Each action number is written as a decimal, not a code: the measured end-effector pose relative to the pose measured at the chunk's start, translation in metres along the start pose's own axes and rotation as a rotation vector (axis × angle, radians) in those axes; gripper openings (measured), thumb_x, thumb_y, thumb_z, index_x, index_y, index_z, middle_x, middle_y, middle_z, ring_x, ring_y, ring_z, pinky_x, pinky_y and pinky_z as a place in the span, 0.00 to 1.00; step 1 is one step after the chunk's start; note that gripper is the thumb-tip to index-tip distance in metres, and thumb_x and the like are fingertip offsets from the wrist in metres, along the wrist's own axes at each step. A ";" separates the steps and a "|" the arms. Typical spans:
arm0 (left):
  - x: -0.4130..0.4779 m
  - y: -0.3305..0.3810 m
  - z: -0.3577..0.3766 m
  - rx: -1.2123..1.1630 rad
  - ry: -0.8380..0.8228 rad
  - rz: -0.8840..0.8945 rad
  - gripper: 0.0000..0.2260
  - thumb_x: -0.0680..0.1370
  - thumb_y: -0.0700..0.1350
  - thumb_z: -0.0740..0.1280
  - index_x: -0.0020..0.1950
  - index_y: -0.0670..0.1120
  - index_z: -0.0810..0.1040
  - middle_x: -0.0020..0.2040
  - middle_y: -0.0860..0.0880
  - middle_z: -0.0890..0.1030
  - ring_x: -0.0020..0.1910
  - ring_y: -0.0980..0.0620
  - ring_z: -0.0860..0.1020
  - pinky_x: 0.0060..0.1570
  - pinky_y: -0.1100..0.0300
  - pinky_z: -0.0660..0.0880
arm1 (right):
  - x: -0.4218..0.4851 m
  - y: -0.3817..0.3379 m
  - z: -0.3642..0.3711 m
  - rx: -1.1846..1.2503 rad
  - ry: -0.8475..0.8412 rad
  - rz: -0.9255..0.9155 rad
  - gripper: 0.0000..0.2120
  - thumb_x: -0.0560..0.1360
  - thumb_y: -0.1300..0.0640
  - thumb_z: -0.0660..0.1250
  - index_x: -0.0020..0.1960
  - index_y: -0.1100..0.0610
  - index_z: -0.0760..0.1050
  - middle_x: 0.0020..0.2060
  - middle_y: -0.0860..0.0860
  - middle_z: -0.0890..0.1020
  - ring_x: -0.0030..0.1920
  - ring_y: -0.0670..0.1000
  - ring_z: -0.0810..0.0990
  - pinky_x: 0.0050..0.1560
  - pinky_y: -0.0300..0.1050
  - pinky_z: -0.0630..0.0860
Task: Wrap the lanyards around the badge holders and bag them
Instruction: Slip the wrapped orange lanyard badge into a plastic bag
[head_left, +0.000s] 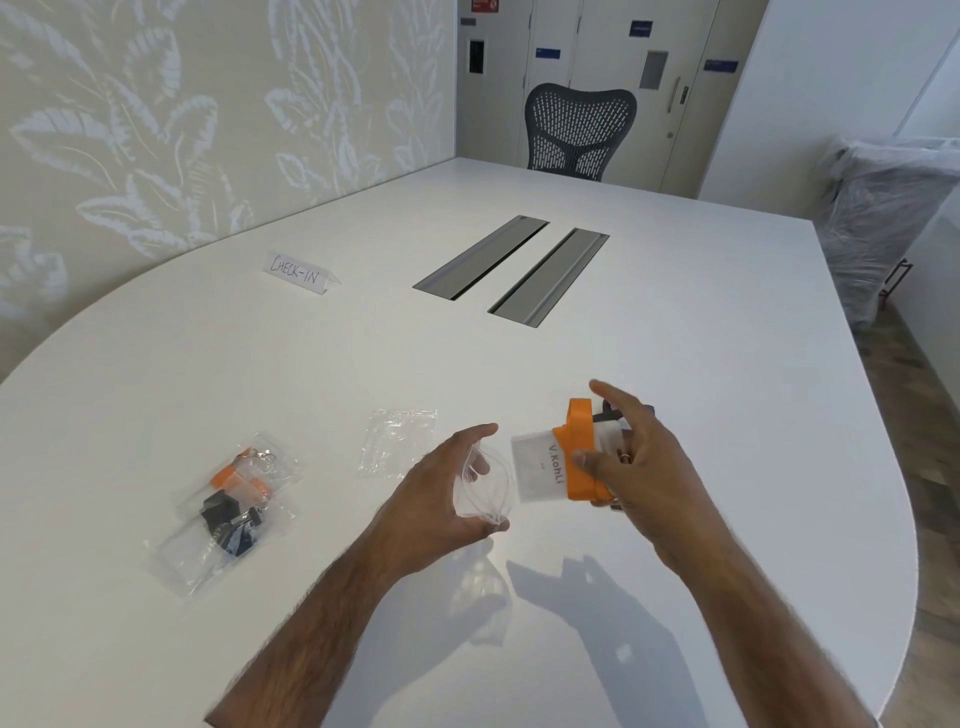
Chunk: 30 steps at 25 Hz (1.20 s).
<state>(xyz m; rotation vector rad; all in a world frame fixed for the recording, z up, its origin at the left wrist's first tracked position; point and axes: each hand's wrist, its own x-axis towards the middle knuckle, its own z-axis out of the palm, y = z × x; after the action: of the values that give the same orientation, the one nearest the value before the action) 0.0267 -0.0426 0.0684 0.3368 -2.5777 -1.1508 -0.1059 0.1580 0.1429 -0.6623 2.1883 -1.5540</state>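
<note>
Badge holder (540, 467), flat, orange-banded, faces crinkly clear bag (480, 491)

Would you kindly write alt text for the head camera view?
Over a white table, the left hand holds a clear bag open while the right hand brings a badge holder wrapped in an orange lanyard to its mouth. Two filled bags and an empty bag lie at left.

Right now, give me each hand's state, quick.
Left hand: closed on the mouth of a clear bag.
Right hand: holding the badge holder wrapped in an orange lanyard.
</note>
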 end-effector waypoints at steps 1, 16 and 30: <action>0.001 0.001 0.001 0.014 0.003 0.007 0.41 0.68 0.55 0.80 0.73 0.69 0.60 0.55 0.63 0.75 0.58 0.59 0.74 0.60 0.57 0.74 | -0.003 -0.006 0.002 -0.007 -0.006 -0.040 0.29 0.78 0.61 0.72 0.70 0.35 0.69 0.55 0.43 0.77 0.52 0.49 0.82 0.34 0.37 0.81; 0.003 0.006 -0.005 0.296 0.082 0.087 0.43 0.70 0.57 0.76 0.79 0.63 0.55 0.62 0.61 0.72 0.64 0.55 0.68 0.64 0.57 0.71 | -0.008 -0.025 0.021 -0.047 0.085 -0.015 0.07 0.76 0.59 0.74 0.52 0.55 0.80 0.44 0.48 0.83 0.44 0.49 0.83 0.33 0.40 0.79; 0.009 0.017 0.002 0.420 0.098 0.293 0.49 0.72 0.57 0.76 0.84 0.50 0.49 0.65 0.51 0.76 0.64 0.51 0.71 0.75 0.58 0.56 | -0.011 -0.026 0.054 -0.117 0.105 0.050 0.05 0.73 0.56 0.75 0.44 0.55 0.80 0.41 0.50 0.82 0.44 0.53 0.83 0.41 0.54 0.85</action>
<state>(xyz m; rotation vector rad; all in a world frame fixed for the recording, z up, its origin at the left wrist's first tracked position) 0.0155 -0.0329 0.0819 0.0929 -2.6515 -0.4794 -0.0630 0.1156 0.1509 -0.5672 2.3693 -1.4751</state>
